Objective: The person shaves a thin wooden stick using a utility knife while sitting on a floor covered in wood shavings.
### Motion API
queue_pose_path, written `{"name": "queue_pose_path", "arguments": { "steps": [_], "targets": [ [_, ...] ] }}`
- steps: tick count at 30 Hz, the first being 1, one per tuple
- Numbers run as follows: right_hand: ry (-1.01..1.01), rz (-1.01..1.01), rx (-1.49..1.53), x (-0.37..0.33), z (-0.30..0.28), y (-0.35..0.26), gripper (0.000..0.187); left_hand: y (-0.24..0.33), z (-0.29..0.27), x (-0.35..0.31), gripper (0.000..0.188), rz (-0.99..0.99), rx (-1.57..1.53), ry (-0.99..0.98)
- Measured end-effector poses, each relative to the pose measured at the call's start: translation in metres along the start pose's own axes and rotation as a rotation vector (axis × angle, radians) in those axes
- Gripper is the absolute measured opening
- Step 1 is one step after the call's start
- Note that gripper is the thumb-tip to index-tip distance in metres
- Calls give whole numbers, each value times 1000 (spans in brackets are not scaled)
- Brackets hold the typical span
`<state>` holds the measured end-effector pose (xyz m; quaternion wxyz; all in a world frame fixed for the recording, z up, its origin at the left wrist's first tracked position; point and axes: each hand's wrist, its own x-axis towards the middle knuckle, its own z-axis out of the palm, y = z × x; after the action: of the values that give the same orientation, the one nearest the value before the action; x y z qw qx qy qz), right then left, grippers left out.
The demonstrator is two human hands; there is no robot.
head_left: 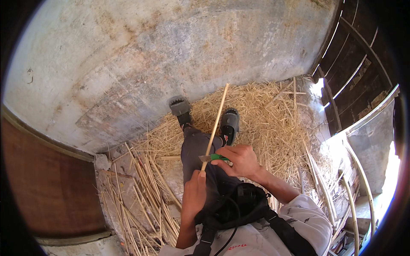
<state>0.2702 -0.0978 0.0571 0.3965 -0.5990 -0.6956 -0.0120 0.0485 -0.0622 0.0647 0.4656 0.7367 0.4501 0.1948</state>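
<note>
My left hand [194, 193] is closed around the lower end of a thin, pale bamboo strip [218, 117]. From there the strip slants up and away over my legs, its far end between my two dark sandals. In my right hand [240, 160] is a green-handled utility knife [217, 157], the fingers wrapped round its handle. Its short blade lies across the strip just above my left hand, seeming to touch it. The strip's lowest end is hidden inside my left fist.
Straw-like shavings [273, 123] cover the floor around my feet. Several long bamboo strips [143, 200] lie at the left, and poles [353, 209] lean at the right. A stained wall [192, 47] stands ahead, a brown panel [51, 179] at the left and dark planks [356, 64] at the upper right.
</note>
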Motion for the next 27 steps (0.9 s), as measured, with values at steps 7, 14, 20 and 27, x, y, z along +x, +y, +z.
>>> {"name": "queue_pose_path", "arguments": {
  "steps": [7,14,20,27],
  "targets": [
    [132,124,-58,3,1,13,25,0,1,-4,46,9,134,7],
    [164,410,-143,24,-31,88,28,-22,10,-33,41,-19,75,-28],
    [171,432,58,19,-26,71,28,-17,12,-23,34,28,47,46],
    [-19,261,274,6,-19,30,28,-2,1,-5,28,-39,4,101]
  ]
}}
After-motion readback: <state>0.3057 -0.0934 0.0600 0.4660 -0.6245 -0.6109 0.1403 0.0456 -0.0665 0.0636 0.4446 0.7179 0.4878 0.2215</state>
